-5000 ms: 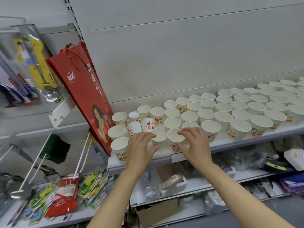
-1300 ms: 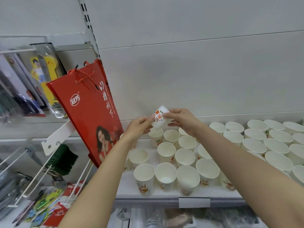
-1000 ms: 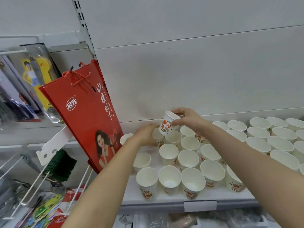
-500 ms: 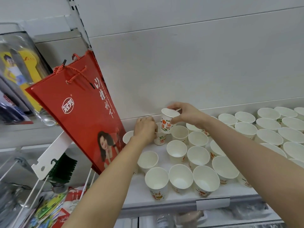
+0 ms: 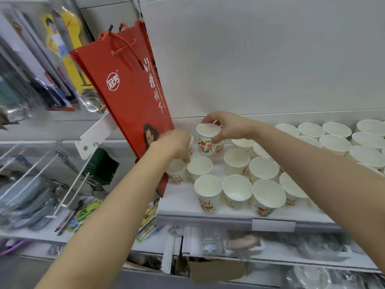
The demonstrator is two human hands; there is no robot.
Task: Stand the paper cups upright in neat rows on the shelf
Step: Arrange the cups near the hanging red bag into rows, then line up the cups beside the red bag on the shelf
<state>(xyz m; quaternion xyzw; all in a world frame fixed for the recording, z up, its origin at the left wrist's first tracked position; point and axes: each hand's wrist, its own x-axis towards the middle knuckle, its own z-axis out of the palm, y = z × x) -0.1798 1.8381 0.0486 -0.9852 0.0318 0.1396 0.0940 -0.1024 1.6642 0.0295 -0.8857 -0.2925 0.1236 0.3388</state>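
Several white paper cups with red and green print stand upright in rows on the white shelf [image 5: 179,203]. My right hand [image 5: 224,126] grips one upright cup [image 5: 206,137] by its rim at the back left of the shelf, near the back wall. My left hand [image 5: 177,143] is curled round another cup [image 5: 190,146] just left of it; that cup is mostly hidden by the hand. More upright cups [image 5: 208,191] fill the front rows, and others [image 5: 335,142] run off to the right.
A red paper gift bag [image 5: 127,90] hangs tilted right beside the shelf's left end, touching my left hand's side. Wire hooks with packaged goods [image 5: 37,184] stick out at the left. Lower shelves hold wrapped items [image 5: 239,243].
My right hand has turned the lifted cup upright and lowered it toward the back left of the shelf. My left hand moved left and down onto a cup beside the bag.
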